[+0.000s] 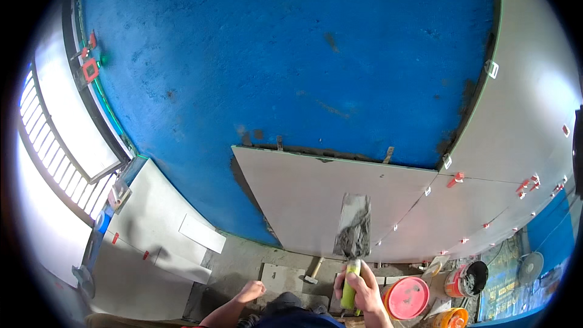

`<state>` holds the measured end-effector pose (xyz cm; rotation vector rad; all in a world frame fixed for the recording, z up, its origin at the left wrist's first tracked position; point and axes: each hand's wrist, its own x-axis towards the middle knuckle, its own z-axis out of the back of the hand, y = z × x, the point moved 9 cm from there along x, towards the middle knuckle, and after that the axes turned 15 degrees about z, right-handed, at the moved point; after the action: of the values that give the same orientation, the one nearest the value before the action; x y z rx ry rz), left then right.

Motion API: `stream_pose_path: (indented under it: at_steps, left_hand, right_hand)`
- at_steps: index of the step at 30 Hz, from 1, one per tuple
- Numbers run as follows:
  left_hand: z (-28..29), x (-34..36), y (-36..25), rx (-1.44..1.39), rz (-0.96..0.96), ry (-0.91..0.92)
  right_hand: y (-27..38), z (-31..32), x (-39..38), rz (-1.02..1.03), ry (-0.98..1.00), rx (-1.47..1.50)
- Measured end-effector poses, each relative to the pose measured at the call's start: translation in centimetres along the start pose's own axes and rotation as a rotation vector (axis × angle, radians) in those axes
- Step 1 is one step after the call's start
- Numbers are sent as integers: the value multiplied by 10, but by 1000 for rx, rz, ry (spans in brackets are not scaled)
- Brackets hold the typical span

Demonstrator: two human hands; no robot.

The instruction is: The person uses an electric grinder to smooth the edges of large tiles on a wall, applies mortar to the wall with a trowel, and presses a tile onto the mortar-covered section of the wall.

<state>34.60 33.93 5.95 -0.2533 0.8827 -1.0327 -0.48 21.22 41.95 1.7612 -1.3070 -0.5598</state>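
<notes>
My right hand [362, 288] is wrapped round the yellow-green handle of a trowel [354, 209]. Wet grey mortar covers the lower part of its flat rectangular blade, while the far end shows mostly bare metal. Behind the blade, a large grey tile [291, 197] stands on the lower part of the blue wall [291, 54]. Mortar shows along its top and left edges. My left hand [251, 291] is closed in a fist, low and to the left, with nothing visible in it. A hammer [314, 270] with a pale handle lies on the floor between my hands.
At right stand a pink-topped bucket [407, 298], a dark bucket of mortar [473, 279] and an orange bucket [454, 317]. More grey tiles [534, 85] with red and white clips [455, 179] cover the right wall. Tiled surfaces [146, 231] and a barred window [51, 140] are at left.
</notes>
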Motion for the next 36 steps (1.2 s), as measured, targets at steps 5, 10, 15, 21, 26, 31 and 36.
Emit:
stream_pose_path:
  at_steps: [5, 10, 15, 21, 26, 31, 36]
  left_hand:
    - [1, 24, 14, -433, 379, 55]
    - [17, 28, 70, -331, 510, 84]
    - [17, 48, 140, -331, 636, 271]
    - [74, 89, 200, -259, 584, 234]
    - [103, 124, 250, -276, 768, 262]
    - [119, 155, 265, -210, 813, 309]
    - [114, 205, 221, -260, 560, 324]
  right_hand:
    - [12, 38, 48, 134, 41, -608]
    - [42, 66, 96, 123, 81, -1175]
    - [31, -29, 140, 115, 174, -1184]
    - [-22, -92, 110, -158, 93, -962]
    - [33, -107, 70, -25, -618, -350]
    - [43, -149, 97, -172, -762, -340]
    - [25, -192, 119, -377, -727, -328]
